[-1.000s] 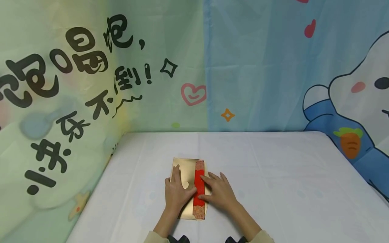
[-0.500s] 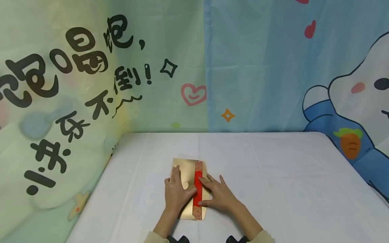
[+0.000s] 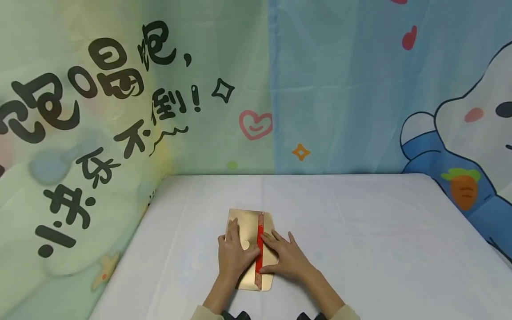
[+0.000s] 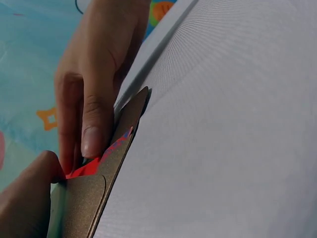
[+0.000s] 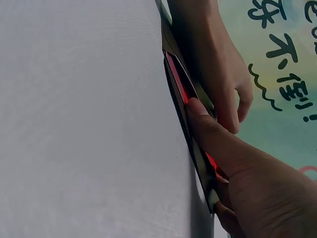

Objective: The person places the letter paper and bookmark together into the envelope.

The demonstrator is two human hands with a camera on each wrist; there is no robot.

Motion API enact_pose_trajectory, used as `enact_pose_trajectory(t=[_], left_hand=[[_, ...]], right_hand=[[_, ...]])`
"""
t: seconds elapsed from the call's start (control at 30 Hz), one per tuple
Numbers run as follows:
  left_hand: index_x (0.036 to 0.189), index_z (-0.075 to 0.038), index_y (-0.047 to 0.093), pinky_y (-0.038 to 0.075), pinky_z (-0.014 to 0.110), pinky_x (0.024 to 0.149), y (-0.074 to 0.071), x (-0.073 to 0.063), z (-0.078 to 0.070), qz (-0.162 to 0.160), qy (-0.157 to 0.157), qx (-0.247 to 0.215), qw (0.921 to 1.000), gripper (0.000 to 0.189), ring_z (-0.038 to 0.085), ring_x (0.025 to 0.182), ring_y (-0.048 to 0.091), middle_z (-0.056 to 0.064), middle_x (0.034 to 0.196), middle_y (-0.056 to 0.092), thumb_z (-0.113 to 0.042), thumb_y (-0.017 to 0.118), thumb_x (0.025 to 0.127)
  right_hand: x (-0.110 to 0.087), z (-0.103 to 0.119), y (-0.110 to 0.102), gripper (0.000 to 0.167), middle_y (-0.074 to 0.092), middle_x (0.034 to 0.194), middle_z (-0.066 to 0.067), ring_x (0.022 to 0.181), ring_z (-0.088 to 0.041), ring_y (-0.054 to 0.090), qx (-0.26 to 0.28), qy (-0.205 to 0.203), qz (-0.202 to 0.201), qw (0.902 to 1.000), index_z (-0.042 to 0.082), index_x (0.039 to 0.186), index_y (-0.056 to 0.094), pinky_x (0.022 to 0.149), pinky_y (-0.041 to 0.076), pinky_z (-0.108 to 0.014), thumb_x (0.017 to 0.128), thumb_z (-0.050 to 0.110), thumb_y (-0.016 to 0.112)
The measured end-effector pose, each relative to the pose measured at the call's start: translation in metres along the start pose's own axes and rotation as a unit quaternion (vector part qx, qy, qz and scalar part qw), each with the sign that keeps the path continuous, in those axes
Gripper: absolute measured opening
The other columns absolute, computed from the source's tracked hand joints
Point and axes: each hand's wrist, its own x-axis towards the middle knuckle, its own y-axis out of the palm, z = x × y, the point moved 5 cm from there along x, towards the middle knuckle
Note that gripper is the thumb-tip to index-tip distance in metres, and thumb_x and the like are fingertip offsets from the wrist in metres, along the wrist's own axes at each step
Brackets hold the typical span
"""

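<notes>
A gold envelope (image 3: 248, 222) lies flat on the white tablecloth, long side pointing away from me. A narrow red strip (image 3: 260, 249) shows between its gold body and the gold flap (image 3: 270, 231) on its right. My left hand (image 3: 234, 258) presses flat on the envelope's left half, thumb reaching toward the red strip. My right hand (image 3: 288, 260) rests with straight, spread fingers on the flap. In the left wrist view the right hand's fingers (image 4: 94, 109) press down over the red lining (image 4: 91, 166). The right wrist view shows my thumb (image 5: 218, 141) on the flap's edge, red (image 5: 177, 79) visible in the gap.
The white-covered table (image 3: 360, 231) stretches wide to the right and back. Printed cartoon backdrops stand close on the left (image 3: 80, 155) and along the back (image 3: 340, 89). My sleeve cuffs (image 3: 348, 313) sit at the near edge.
The visible red strip has narrowed as the gold flap under my right hand moved left over it. My right hand shifted slightly left; the left hand stayed pressed in place.
</notes>
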Motion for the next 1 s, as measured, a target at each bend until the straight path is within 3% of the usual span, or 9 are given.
enact_pose_trajectory(t=[0.1,0.3,0.63,1.0], left_hand=[[0.132,-0.001,0.042,0.047,0.038,0.060,0.000,0.001,0.000,-0.001,0.004,0.004,1.0000,0.092,0.037,0.069,0.051,0.022,0.124,0.054,-0.046,0.072,0.058],[0.132,-0.002,0.043,0.047,0.038,0.060,0.001,0.003,0.000,0.003,0.005,0.005,1.0000,0.094,0.037,0.071,0.050,0.024,0.126,0.052,-0.049,0.073,0.057],[0.131,-0.003,0.046,0.042,0.038,0.064,0.003,0.001,0.000,0.006,0.017,0.031,0.9994,0.094,0.038,0.074,0.049,0.026,0.126,0.051,-0.052,0.070,0.055],[0.136,-0.012,0.044,0.040,0.040,0.071,0.011,-0.002,0.001,0.066,0.005,0.048,0.9966,0.093,0.038,0.082,0.047,0.024,0.136,0.042,-0.057,0.066,0.057]], right_hand=[[0.000,-0.002,0.000,0.095,0.044,0.139,-0.007,0.132,-0.032,0.030,0.024,-0.007,0.007,0.9997,0.009,0.139,0.042,0.101,0.008,-0.063,0.064,0.061,0.069],[0.002,-0.004,0.004,0.101,0.040,0.140,-0.018,0.131,-0.031,0.032,0.021,0.000,-0.001,0.9998,0.009,0.143,0.035,0.103,0.006,-0.059,0.064,0.062,0.069],[0.001,-0.004,0.009,0.105,0.044,0.139,-0.012,0.131,-0.028,0.033,0.008,0.017,-0.015,0.9997,0.014,0.145,0.030,0.105,0.006,-0.055,0.062,0.067,0.066],[-0.001,-0.006,0.009,0.104,0.043,0.139,-0.011,0.131,-0.027,0.033,0.008,0.007,-0.014,0.9998,0.012,0.145,0.030,0.105,0.007,-0.056,0.063,0.065,0.067]])
